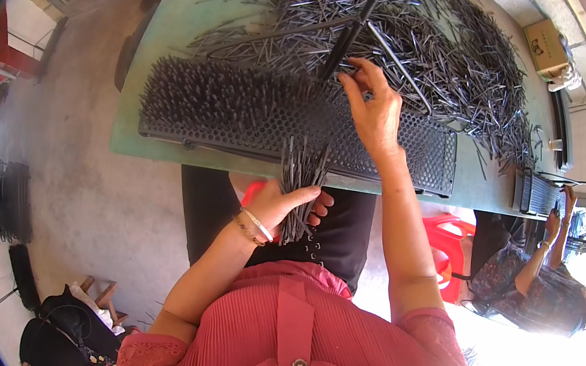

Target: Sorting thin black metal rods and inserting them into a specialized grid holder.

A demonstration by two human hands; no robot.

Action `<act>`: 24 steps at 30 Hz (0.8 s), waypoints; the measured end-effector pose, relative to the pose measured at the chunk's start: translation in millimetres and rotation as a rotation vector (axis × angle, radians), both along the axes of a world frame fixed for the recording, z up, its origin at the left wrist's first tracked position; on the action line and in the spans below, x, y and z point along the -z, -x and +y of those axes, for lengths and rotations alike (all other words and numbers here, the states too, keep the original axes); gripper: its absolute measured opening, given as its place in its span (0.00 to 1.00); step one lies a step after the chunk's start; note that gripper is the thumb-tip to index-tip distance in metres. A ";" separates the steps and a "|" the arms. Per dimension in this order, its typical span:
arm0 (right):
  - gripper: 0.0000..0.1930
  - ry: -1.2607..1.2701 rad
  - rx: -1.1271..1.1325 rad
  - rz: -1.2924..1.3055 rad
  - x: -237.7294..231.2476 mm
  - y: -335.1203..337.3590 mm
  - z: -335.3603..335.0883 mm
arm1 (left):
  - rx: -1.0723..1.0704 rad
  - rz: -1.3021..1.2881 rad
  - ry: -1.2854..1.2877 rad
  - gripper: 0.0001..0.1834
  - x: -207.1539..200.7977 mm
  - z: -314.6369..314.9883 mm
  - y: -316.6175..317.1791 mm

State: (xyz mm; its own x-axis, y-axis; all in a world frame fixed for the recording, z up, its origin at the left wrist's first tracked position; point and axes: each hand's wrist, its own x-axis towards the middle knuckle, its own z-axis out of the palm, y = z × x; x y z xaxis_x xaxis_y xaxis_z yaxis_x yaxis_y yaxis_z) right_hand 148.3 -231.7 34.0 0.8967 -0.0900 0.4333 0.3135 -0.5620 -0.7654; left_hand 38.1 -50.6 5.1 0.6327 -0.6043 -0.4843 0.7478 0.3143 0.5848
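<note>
My left hand (pixel 281 205) is closed around a bundle of thin black strips (pixel 302 160), held upright just off the table's near edge. A long black perforated panel (pixel 418 147) lies along that edge. Black bristle-like strips (pixel 208 92) stand densely in its left part, while holes show at the right. Over the panel's far side, my right hand (pixel 378 112) has its thumb and forefinger drawn together beside a dark upright bar (pixel 342 48). Whatever sits between those fingertips is too small to make out.
Loose black strips (pixel 432 45) heap across the green table (pixel 173 24) behind the panel, with thin metal rods (pixel 400 59) over them. A cardboard box (pixel 547 50) is at the far right. Another person (pixel 541 281) works at the right near a red plastic chair (pixel 449 242).
</note>
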 end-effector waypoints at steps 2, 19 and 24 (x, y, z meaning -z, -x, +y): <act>0.13 0.005 0.021 -0.067 6.7 0.4 0.1 | -0.020 0.035 -0.054 0.14 5.5 -3.9 -0.6; 0.10 0.439 -0.002 -0.351 22.1 -5.2 5.6 | 0.013 -0.055 -0.047 0.13 7.2 0.4 0.7; 0.09 0.026 -0.048 0.003 -3.5 21.0 1.8 | -0.050 -0.040 -0.033 0.13 -0.2 6.0 -1.9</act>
